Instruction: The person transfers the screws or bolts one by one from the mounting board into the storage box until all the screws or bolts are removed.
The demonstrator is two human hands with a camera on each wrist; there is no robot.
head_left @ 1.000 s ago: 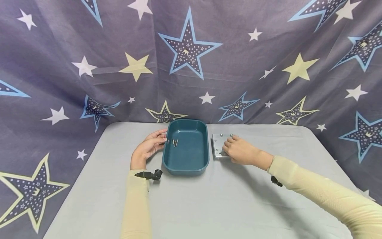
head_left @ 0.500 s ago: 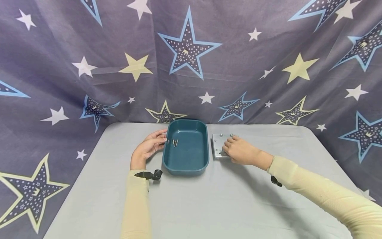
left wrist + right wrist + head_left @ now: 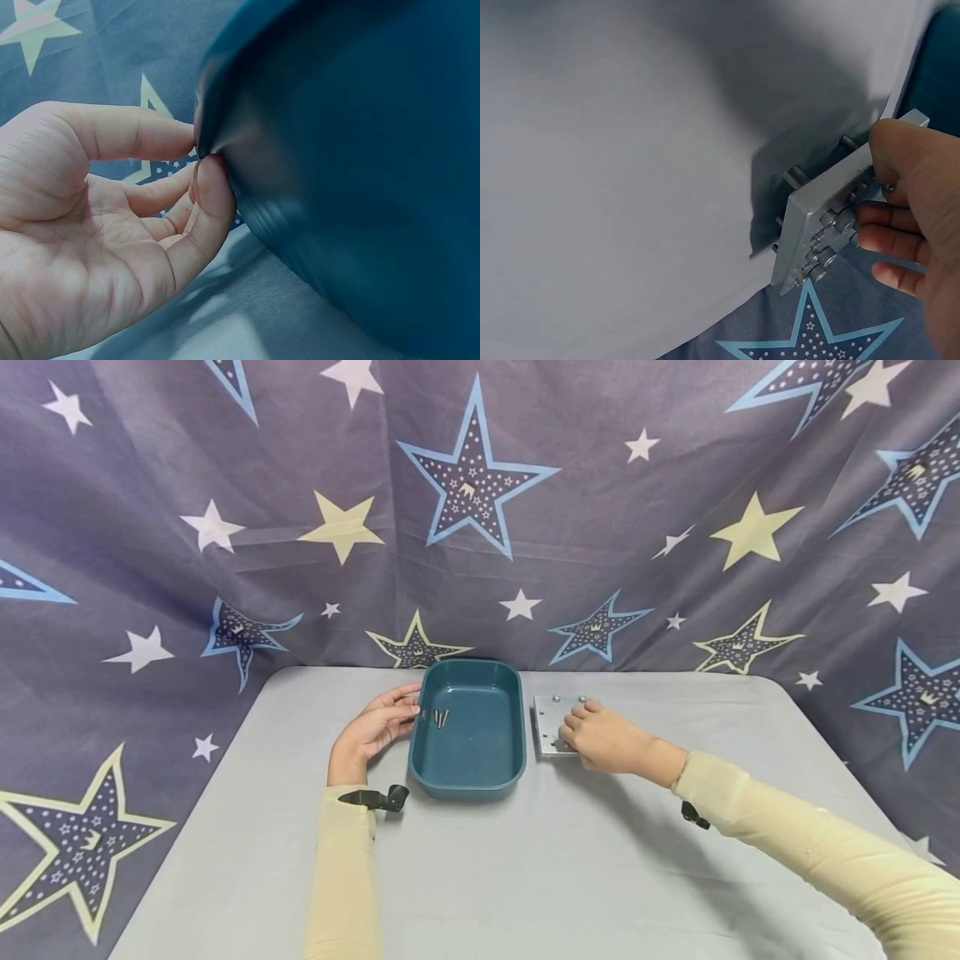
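A blue-green plastic tray [image 3: 480, 752] stands at the back middle of the table. My left hand [image 3: 373, 727] pinches its left rim between thumb and fingers; the left wrist view shows this grip on the tray wall [image 3: 300, 225]. Several small screws [image 3: 440, 719] lie at the tray's left side. To the right, a metal plate [image 3: 548, 716] carries bolts, whose threaded ends [image 3: 796, 177] stick out below it. Over the plate's right part, my right hand [image 3: 607, 739] has its fingers curled at a small bolt [image 3: 889, 187], mostly hidden between thumb and forefinger.
A grey cloth covers the table [image 3: 480, 877]. Behind it hangs a star-patterned curtain [image 3: 585, 527]. A narrow gap separates tray and plate. Black camera straps [image 3: 375, 799] sit at the wrists.
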